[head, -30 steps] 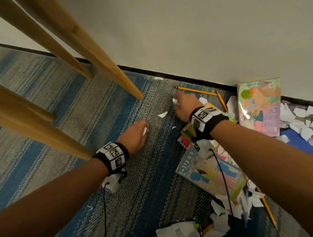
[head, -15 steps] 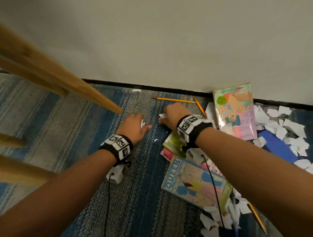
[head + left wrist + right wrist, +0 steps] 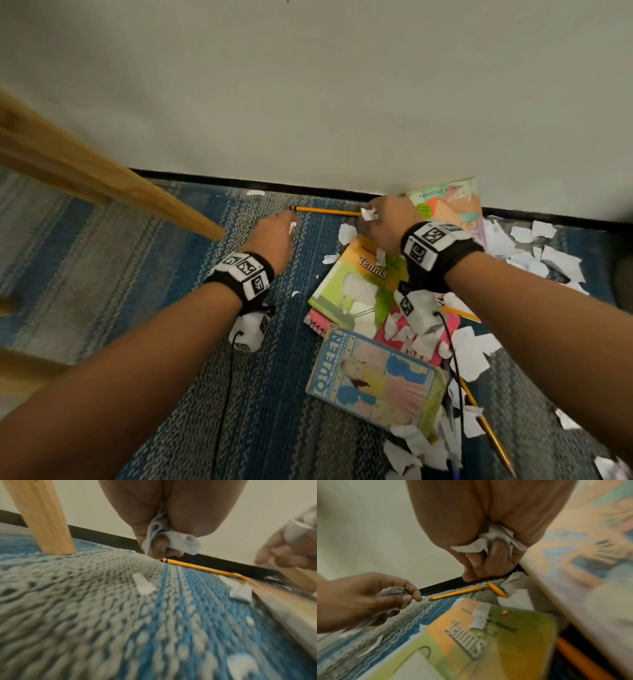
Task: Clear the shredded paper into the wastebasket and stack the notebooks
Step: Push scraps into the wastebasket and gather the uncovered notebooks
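White paper scraps (image 3: pixel 346 233) lie scattered on the blue-grey rug (image 3: pixel 137 274) and over the notebooks. My left hand (image 3: pixel 279 233) is curled round a wad of scraps (image 3: pixel 178 542) just above the rug, near a yellow pencil (image 3: pixel 325 211). My right hand (image 3: pixel 387 219) grips another wad of scraps (image 3: pixel 488 540) above the green "Tennis" notebook (image 3: pixel 356 284). A pink notebook (image 3: pixel 445 329) lies under it, a pale illustrated one (image 3: pixel 376 380) nearer me, and a pastel one (image 3: pixel 448 205) leans by the wall. No wastebasket is in view.
A slanted wooden leg (image 3: pixel 137 198) meets the rug left of my left hand. The wall and black baseboard (image 3: pixel 205 176) run close behind. More pencils (image 3: pixel 486 428) and a heap of scraps (image 3: pixel 534 253) lie to the right.
Both hands moved further towards the wall and to the right, still holding their scraps. My right hand went from the rug to above the Tennis notebook near the pastel one.
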Tool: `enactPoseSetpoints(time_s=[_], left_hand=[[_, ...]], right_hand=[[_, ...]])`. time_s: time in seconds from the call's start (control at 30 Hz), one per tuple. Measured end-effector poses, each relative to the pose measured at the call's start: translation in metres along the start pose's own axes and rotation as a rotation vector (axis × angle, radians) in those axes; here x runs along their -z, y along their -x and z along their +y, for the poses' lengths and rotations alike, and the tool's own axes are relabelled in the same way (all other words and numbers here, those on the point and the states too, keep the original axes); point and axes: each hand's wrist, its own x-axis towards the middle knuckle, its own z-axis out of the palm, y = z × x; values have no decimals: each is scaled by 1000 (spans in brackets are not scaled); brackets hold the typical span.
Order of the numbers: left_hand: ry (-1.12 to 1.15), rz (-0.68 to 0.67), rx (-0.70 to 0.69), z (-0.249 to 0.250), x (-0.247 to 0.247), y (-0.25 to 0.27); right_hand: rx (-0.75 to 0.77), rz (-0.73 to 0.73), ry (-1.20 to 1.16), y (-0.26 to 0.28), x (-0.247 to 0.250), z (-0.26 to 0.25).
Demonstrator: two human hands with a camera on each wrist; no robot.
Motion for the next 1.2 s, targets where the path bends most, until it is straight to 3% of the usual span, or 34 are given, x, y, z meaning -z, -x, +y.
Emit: enactPoseSetpoints(time_s=[0.1,0.23,0.4,0.47,0.63,0.8,0.97,1.2], left_hand=[[11,20,17,12,8,-19],[113,-17,-100,27,2,-30],[-99,-266,-240,59,-20,-37],[-164,-297,-284,65,-25,-34],[-135,-200,-192,63,-29,-24],[24,38,-32,31,-8,-13],[-72,4,1,-13,14,11],[-48,-59,-88,-39,14,36]], right_hand=[[-62,1,-77,11,5,25],[-138,21,-212,26,1,48],[14,-9,-3,40,-10,54],[76,-68,63,48,-18,54],[154,-132,194,74,-31,54],[96,-87,201,70,-20,52],[145,-20,136,45,-17,22],[187,-110,206,15,-50,-28]])
